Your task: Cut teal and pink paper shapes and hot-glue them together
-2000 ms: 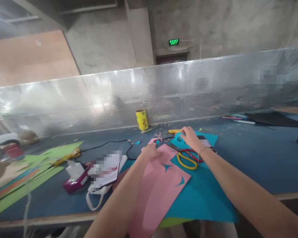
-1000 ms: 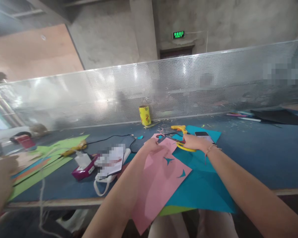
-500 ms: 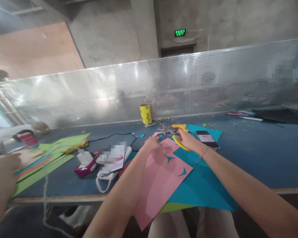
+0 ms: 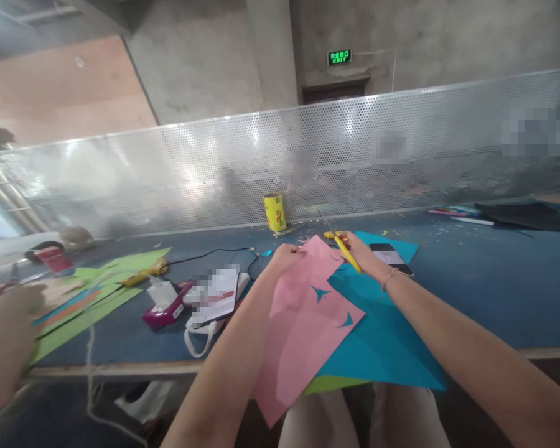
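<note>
My left hand (image 4: 287,258) pinches the far left edge of a pink sheet of paper (image 4: 303,323). Small holes in this sheet show the blue below. My right hand (image 4: 358,250) is closed round the yellow handles of a pair of scissors (image 4: 349,252). The blades point up and away from me, beyond the pink sheet and apart from it. Blue paper (image 4: 378,348) lies underneath, with a green sheet (image 4: 336,383) showing at the front edge. Behind my right hand is a yellow tool, perhaps a glue gun (image 4: 329,235), mostly hidden.
A phone (image 4: 389,256) lies right of my hand. Left are a tablet-like screen (image 4: 219,298), a purple power strip (image 4: 163,311), cables and green paper (image 4: 126,305). A yellow can (image 4: 274,213) stands before the perforated metal panel (image 4: 191,180). Another person's blurred arm (image 4: 9,336) is far left.
The scissors have moved off the far edge of the pink sheet, and their blades have swung upward. My left hand has shifted slightly away from me, and the sheet's far corner now shows.
</note>
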### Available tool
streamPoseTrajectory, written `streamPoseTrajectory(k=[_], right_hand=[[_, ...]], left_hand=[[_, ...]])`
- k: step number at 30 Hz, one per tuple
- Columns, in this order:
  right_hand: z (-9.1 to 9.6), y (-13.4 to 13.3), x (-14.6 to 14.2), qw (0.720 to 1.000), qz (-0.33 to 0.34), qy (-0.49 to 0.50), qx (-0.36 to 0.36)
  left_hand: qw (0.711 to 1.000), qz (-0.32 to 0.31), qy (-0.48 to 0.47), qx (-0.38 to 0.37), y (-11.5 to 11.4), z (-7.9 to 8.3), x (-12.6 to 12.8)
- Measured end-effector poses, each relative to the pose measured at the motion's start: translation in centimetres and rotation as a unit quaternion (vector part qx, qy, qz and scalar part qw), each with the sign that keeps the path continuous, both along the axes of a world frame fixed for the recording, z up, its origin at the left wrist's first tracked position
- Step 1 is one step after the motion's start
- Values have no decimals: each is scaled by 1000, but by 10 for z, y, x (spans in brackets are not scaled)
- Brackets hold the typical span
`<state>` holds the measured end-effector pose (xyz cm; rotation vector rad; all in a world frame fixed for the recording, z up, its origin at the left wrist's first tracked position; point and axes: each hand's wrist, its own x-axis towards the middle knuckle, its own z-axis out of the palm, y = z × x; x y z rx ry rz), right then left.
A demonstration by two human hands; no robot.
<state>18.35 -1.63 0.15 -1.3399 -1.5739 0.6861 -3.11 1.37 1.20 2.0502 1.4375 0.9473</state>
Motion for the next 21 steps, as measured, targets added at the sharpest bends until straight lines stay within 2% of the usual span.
streamPoseTrajectory(k=[3,5,7,11,15,21], right_hand=[[6,-2,3,993,36,100,54],[10,-2,9,990,42,108,83],[13,-1,17,991,28,68,111],[16,2,33,981,-16,-84,174],[22,-3,36,980,-21,-145,136],[38,-27,39,976,25,-214,30]], left_hand=[[998,29,-52,34,0,7,-3],[994,37,-86,58,1,9,-5],[992,34,-103,71,2,10,-7],[993,26,-92,76,2,11,-7],[994,20,-86,70,2,12,-7],[999,29,-27,25,5,7,-9]])
